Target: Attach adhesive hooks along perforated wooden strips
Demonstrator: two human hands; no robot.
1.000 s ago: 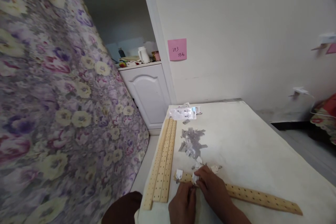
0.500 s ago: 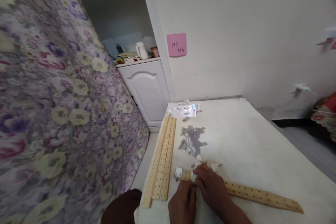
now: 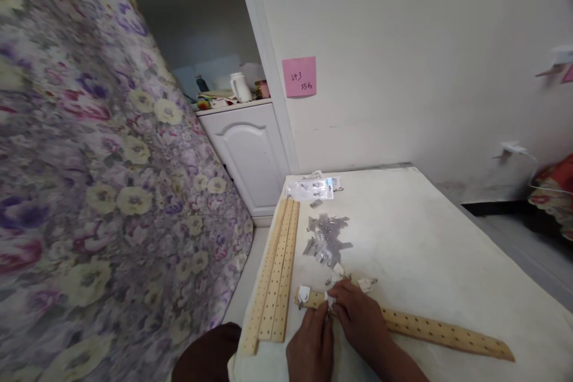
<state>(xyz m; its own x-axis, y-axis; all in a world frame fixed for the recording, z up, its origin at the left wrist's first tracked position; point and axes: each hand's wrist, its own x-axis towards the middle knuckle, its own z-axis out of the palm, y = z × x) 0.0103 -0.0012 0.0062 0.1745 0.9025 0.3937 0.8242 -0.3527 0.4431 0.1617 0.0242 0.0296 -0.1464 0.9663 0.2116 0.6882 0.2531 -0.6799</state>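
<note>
A perforated wooden strip (image 3: 430, 331) lies across the near part of the white table (image 3: 430, 250). My left hand (image 3: 311, 346) and my right hand (image 3: 360, 319) meet over its left end, fingers pinched together on a small white clip (image 3: 330, 299) sitting on the strip. Another white clip (image 3: 304, 294) sits on the strip's left tip. A pile of small clear-and-metal clips (image 3: 326, 239) lies just beyond my hands, with a few loose ones (image 3: 364, 283) close to my right hand.
Three more perforated wooden strips (image 3: 277, 274) lie side by side along the table's left edge. A clear packet (image 3: 311, 189) rests at the far corner. A floral curtain (image 3: 102, 179) hangs at left, a white cabinet (image 3: 250, 155) behind, and a pink note (image 3: 299, 76) on the wall.
My hands stay pinched at the same spot on the strip. Only the view has shifted slightly.
</note>
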